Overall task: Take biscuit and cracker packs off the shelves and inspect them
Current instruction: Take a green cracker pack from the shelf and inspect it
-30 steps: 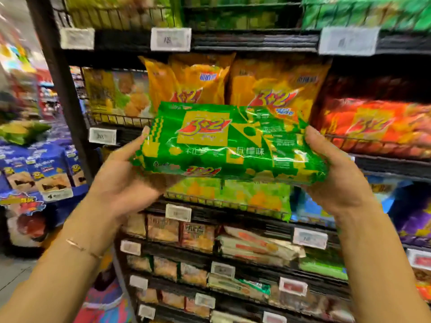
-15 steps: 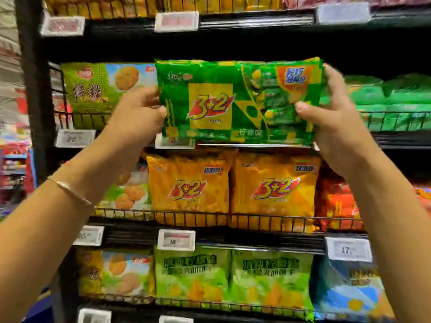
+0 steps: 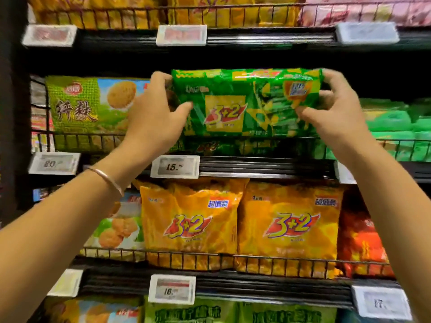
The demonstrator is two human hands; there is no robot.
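1. Head view: the green 3+2 cracker pack [image 3: 247,103] is held at the middle shelf [image 3: 268,167], just above its wire rail [image 3: 88,136].
2. The left grip [image 3: 151,117] and the right grip [image 3: 335,117] are each clamped on one end of it.
3. It is best kept level, squeezed lightly, and passed clear of the rail.

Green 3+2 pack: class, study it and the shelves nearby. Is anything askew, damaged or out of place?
Nothing stands out. The left hand and right hand hold the green 3+2 pack level, wrapper intact; the orange packs below stand upright.
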